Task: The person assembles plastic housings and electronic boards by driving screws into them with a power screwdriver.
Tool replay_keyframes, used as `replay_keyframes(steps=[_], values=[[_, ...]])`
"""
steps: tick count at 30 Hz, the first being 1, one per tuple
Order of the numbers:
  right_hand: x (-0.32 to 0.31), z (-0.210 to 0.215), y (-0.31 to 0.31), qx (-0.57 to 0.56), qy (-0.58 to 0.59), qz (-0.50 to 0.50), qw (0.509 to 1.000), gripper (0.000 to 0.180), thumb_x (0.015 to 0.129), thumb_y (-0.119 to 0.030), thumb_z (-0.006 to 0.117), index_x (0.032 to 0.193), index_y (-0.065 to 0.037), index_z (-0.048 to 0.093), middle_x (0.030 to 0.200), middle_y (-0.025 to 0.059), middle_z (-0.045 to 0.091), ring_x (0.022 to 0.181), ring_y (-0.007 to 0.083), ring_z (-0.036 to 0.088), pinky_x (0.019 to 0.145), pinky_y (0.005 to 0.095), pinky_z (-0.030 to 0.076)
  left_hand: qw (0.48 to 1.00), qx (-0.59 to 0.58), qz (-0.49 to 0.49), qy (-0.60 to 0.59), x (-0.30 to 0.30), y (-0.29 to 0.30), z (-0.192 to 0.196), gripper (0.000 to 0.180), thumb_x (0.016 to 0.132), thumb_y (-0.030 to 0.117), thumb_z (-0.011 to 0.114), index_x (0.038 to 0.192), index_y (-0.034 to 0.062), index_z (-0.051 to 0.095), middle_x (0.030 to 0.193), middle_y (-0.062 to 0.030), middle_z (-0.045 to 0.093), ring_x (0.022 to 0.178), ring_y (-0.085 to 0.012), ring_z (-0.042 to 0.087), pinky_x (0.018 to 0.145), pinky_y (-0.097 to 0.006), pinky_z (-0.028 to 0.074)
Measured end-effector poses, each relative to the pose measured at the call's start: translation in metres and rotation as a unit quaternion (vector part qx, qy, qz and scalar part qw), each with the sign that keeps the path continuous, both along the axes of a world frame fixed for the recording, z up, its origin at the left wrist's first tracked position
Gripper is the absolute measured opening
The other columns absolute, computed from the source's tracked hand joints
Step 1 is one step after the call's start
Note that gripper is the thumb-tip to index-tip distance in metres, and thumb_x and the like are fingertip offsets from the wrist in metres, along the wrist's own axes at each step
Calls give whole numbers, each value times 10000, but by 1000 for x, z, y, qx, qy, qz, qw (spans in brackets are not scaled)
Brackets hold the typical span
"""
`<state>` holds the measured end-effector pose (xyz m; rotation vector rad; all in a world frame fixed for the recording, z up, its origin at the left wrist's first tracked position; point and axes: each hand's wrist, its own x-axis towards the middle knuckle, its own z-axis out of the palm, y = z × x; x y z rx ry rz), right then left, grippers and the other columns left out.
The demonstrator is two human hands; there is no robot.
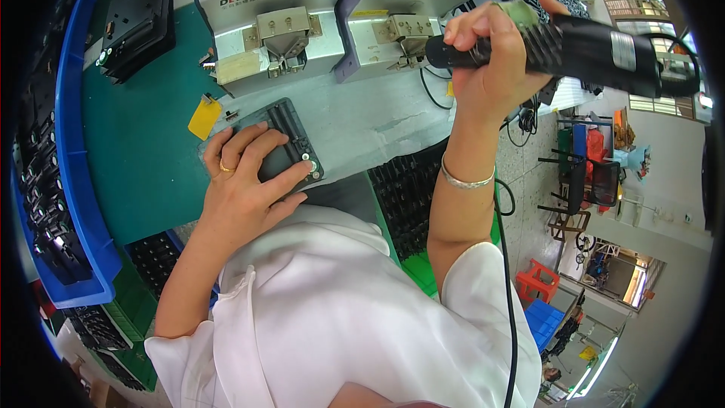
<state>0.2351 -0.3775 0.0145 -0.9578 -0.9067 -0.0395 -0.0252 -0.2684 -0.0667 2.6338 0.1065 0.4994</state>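
On the bench in front of me lies a flat black rectangular part with a raised bar and a round silver piece near one corner. My left hand is over it, its fingers curled onto the top and holding it against the bench. The index fingertip rests close to the silver piece; the hand hides much of the part. Raised at the upper right, my right hand is wrapped round a black electric screwdriver with a cable. Its nose points left, clear of the part.
Two silver screw-feeding machines stand behind the part. A yellow tag lies beside it on the green mat. Along the left is a blue bin of black parts; stacked black assemblies stand at the far left.
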Motion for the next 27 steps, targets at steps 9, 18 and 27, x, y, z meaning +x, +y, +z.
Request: replay_keyframes(steps=[9, 18, 27], values=[[-26, 1, -16, 14, 67, 39, 997, 566, 828, 50, 540, 1330, -52, 300, 620, 89, 509, 462, 175, 496, 471, 371, 491, 995, -45, 79, -36, -37, -1, -9, 525, 576, 268, 841, 1060, 214, 646, 1236, -49, 547, 1222, -286, 457, 1060, -480, 244], [-128, -31, 0, -42, 177, 230, 956, 544, 868, -55, 586, 1299, -124, 260, 605, 62, 466, 487, 157, 478, 477, 326, 466, 996, -9, 86, -24, -52, -3, -18, 362, 617, 228, 817, 960, 248, 703, 1219, -37, 558, 1225, -274, 456, 1058, -473, 245], [-148, -56, 10, -139, 116, 205, 962, 587, 884, -227, 697, 1290, -189, 275, 579, 30, 474, 478, 145, 479, 446, 304, 445, 995, 0, 90, -40, -53, -3, -22, 339, 646, 206, 803, 970, 266, 722, 1225, -42, 561, 1231, -284, 450, 1059, -479, 248]])
